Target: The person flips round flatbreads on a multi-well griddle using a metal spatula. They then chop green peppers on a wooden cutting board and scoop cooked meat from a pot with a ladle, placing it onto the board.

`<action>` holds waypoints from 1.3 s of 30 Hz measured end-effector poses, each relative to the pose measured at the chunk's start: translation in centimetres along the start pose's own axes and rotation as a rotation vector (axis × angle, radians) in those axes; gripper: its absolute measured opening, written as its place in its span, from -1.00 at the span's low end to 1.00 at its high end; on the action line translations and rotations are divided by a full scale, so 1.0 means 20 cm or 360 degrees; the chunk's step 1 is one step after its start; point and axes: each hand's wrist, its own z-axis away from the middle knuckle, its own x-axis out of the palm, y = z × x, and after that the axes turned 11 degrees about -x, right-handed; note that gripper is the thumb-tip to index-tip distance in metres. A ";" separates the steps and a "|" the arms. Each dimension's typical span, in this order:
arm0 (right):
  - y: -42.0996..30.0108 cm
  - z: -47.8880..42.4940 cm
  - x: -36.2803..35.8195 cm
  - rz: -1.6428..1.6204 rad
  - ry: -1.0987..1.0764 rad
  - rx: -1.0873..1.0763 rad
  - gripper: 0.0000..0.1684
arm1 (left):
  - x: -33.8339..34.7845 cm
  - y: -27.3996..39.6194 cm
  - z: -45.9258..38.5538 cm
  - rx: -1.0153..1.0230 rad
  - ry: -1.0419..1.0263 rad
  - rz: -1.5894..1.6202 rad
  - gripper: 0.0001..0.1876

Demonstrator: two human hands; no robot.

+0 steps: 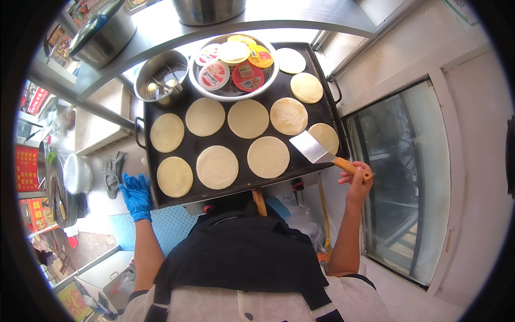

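Observation:
My right hand (356,179) grips the wooden handle of a turner spatula (310,147). Its flat metal blade is over the right side of a black griddle (242,179), partly covering one round flatbread (325,136). Several pale dough rounds lie flat on the griddle, among them one at the front middle (268,157). Browning shows on the flatbread (289,116) just beyond the blade. My left hand (136,195), in a blue disposable glove, rests on the metal counter by the griddle's front left corner, fingers apart and holding nothing.
A metal basin (275,78) holding several printed lids and a pot (141,86) with eggs in dark liquid stand at the griddle's back. A metal shelf (281,18) overhangs them. Grey gloves (112,175) lie left; a glass-paned window (396,181) is at right.

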 end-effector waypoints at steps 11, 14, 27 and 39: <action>0.27 0.16 0.28 -0.0731 0.0350 0.0482 -0.68 | 0.01 0.00 0.00 -0.0040 -0.0032 -0.0006 -0.54; 0.19 0.17 0.28 -0.0643 0.0246 0.0291 -0.67 | -0.01 0.01 0.00 -0.0017 0.0029 -0.0005 -0.53; 0.14 0.31 0.22 0.0828 -0.0839 -0.1250 -0.58 | 0.02 -0.01 0.00 -0.0049 -0.0055 0.0045 -0.52; -0.04 0.15 0.07 -0.0282 0.0674 0.0058 -0.67 | 0.00 0.01 0.00 -0.0143 -0.0211 0.0264 -0.49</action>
